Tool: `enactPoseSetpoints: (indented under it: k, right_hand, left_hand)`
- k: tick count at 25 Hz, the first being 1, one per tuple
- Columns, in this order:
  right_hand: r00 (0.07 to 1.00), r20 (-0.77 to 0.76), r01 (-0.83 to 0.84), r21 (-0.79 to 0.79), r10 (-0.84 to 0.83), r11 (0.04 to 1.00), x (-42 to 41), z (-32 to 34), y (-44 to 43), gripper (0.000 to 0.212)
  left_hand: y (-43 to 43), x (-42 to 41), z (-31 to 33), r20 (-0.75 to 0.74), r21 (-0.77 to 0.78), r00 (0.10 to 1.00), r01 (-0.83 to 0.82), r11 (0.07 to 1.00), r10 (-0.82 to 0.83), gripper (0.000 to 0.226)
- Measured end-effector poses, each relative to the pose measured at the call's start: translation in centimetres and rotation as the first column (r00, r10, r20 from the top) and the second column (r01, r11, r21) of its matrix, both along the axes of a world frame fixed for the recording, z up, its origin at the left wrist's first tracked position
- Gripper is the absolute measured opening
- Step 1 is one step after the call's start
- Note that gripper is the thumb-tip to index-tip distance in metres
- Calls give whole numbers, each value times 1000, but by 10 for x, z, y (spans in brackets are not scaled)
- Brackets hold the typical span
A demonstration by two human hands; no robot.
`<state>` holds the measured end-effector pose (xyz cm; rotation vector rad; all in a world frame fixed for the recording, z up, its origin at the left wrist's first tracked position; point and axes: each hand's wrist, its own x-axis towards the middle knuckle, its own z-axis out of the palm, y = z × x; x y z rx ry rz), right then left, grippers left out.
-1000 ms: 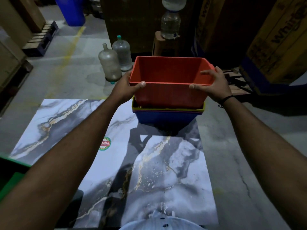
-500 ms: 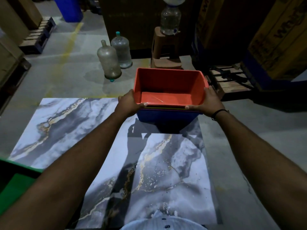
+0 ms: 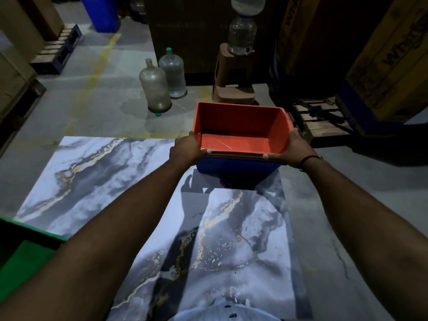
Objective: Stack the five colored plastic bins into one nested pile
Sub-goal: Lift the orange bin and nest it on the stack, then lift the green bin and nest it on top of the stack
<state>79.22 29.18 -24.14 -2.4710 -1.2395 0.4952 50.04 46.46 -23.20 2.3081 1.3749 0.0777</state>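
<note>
A person's two bare arms reach forward over a marble-patterned surface (image 3: 97, 181) of grey and white slabs with gold veins, seen from a head camera looking down.

Between the hands sits a nested pile of plastic bins. The red bin (image 3: 240, 128) is on top, open side up, seated inside the others. Just below its near rim, thin edges of a purple and a yellow bin show as stripes, and the blue bin (image 3: 236, 167) forms the outside of the pile at the bottom. The pile rests at the far edge of the surface.

The left hand (image 3: 186, 149) grips the red bin's near left corner, thumb laid over the rim and fingers wrapped around the outer wall. The right hand (image 3: 294, 149) grips the near right corner in the same way, with a dark band on its wrist. Both grips are closed on the red bin.

Beyond the left grip, two large clear water jugs (image 3: 162, 82) stand on the concrete floor. Straight beyond the pile is a brown stool (image 3: 234, 75) carrying an upturned water bottle (image 3: 242, 33). Beyond the right grip lie a wooden pallet (image 3: 322, 121) and tall cardboard boxes (image 3: 382, 54). Part of a green bin (image 3: 20, 258) shows at the near left, well apart from the left grip.
</note>
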Motion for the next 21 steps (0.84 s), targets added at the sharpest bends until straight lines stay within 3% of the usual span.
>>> enactPoseSetpoints:
  k: [2, 5, 9, 15, 21]
  right_hand:
    - [1000, 25, 16, -46, -15, 999, -5, 5, 0, 137]
    - [972, 225, 102, -120, -73, 988, -24, 6, -2, 123]
    - [929, 367, 34, 64, -55, 997, -89, -6, -7, 86]
    - [934, 326, -220, 193, 149, 956, -206, -9, 34, 67]
    - [896, 254, -423, 241, 364, 873, -319, -4, 60, 65]
  left_hand:
    - [0, 0, 1, -34, -18, 999, 6, 1000, -7, 78]
    - [5, -10, 5, -55, -30, 996, 70, 997, -72, 75]
    - [-2, -52, 5, -39, 36, 997, 63, 997, -62, 69]
    - [-16, -122, 9, -3, 85, 1000, 4, 996, -4, 52]
    - [-20, -214, 11, 50, 93, 996, -79, 992, 75, 37]
